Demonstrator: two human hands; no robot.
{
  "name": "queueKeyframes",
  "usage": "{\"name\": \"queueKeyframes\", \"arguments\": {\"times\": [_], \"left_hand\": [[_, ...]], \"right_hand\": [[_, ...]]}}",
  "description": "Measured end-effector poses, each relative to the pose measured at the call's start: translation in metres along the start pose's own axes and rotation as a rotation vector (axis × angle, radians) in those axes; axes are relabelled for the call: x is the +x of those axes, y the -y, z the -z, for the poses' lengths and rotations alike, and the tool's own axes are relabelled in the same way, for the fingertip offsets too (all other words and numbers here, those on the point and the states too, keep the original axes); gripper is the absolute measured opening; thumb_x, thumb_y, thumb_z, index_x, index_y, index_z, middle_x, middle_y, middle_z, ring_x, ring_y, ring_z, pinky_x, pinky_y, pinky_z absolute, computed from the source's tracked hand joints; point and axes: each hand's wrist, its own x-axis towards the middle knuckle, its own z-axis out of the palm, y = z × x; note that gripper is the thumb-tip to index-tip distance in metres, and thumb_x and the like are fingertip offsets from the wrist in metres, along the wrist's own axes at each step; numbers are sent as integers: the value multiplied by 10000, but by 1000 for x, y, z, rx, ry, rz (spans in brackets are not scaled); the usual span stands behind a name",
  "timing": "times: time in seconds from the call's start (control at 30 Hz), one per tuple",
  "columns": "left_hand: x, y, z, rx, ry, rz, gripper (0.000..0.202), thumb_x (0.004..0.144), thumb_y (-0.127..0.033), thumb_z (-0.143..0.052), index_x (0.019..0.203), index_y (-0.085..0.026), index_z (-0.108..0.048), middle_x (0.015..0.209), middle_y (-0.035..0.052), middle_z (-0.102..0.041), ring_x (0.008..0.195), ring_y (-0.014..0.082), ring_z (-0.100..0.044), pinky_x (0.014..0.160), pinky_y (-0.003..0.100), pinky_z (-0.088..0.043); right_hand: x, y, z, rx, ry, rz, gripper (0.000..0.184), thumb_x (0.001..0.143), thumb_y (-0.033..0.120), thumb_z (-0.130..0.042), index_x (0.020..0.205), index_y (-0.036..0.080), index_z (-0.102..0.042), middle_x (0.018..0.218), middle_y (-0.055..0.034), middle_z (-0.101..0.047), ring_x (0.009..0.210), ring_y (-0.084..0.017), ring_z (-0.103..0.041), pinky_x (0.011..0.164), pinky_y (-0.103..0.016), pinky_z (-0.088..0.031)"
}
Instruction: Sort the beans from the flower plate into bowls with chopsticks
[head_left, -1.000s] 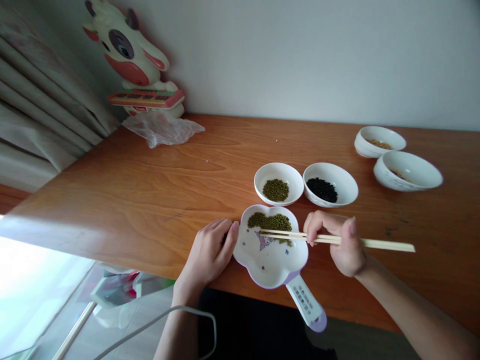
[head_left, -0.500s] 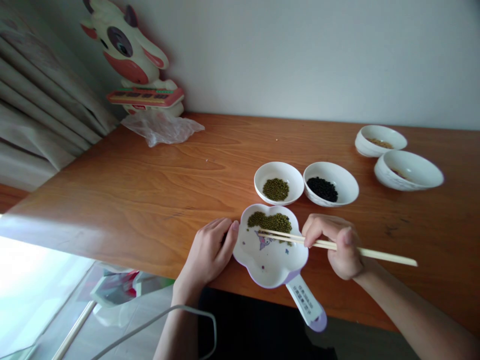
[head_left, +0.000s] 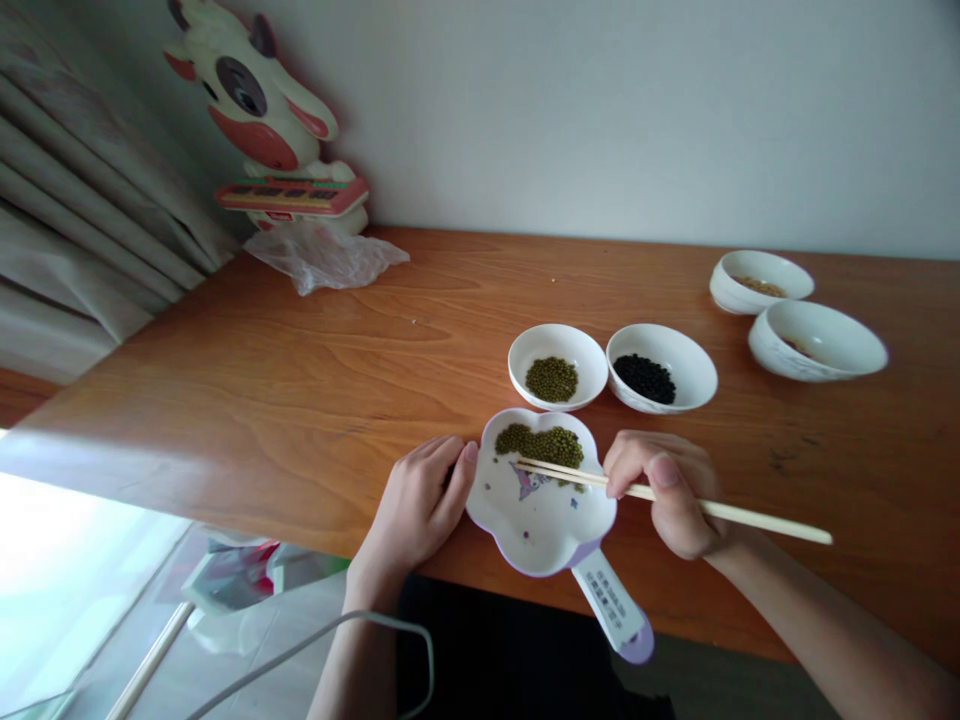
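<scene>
A flower-shaped white dish (head_left: 540, 540) with a purple rim and a labelled handle lies at the table's front edge, with green mung beans (head_left: 551, 446) gathered in its far part. In my right hand (head_left: 671, 492) is a pair of wooden chopsticks (head_left: 750, 516), closed in a pinch. Their tips hover at or touch the near edge of the beans; I cannot tell whether they grip one. My left hand (head_left: 420, 500) rests on the table with curled fingers, its thumb against the dish's left rim. Just behind stand a bowl of mung beans (head_left: 529, 355) and a bowl of black beans (head_left: 694, 380).
Two more white bowls, a rear one (head_left: 724, 290) and a nearer one (head_left: 832, 360), stand at the right with small contents. A cow-shaped toy keyboard (head_left: 292, 195) and a crumpled plastic bag (head_left: 322, 260) are at the back left. A grey cable (head_left: 375, 617) crosses my left forearm.
The chopsticks' rear end has dipped slightly as my right thumb shifted left along them. Their tips stay at almost the same spot. My left hand, dish and bowls have not moved.
</scene>
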Motion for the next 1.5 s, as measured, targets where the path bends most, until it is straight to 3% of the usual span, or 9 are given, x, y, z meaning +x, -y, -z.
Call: {"name": "queueKeyframes", "arguments": {"times": [0.23,0.37,0.9,1.17,1.33,1.5], "left_hand": [[0,0,1,9,4,-1,366,1078,-371,-371,746,-218,-390,716,-7,-506,652,146,-446,668,298,-324],[0,-1,1,6,-4,-4,364,1076,-364,-363,744,-219,-394,710,-3,-517,648,150,-457,664,296,-328],[-1,-1,2,7,7,2,356,1074,-357,-383,747,-217,-389,714,-12,-509,650,138,-454,660,286,-330],[0,-1,0,16,1,-1,354,1072,-348,-383,744,-217,-393,711,-8,-515,641,142,-446,655,288,-329],[0,-1,0,17,2,-4,353,1072,-344,-382,743,-218,-392,707,-8,-512,639,142,-447,657,290,-331],[1,-1,1,21,-2,0,355,1072,-351,-383,744,-217,-393,706,-12,-507,638,139,-448,654,290,-329]], "right_hand": [[-4,-4,3,-21,29,-43,656,1032,630,-198,765,207,-623,699,-40,-614,646,-178,-589,620,-345,-422],[-2,-1,4,-25,47,-56,677,1010,680,-187,769,217,-617,699,-36,-606,650,-187,-582,618,-346,-426],[3,4,3,-16,-25,2,550,1074,452,-285,755,202,-657,655,-43,-631,608,-174,-602,568,-329,-430],[-1,0,2,23,-63,24,600,1062,500,-279,735,209,-690,639,-50,-628,582,-188,-598,544,-340,-423],[2,6,7,60,-194,109,647,1042,561,-290,726,218,-738,575,-51,-609,512,-194,-560,510,-362,-398],[1,3,25,-16,-377,195,662,1037,587,-284,730,249,-763,543,-58,-605,504,-212,-549,526,-404,-397]]}}
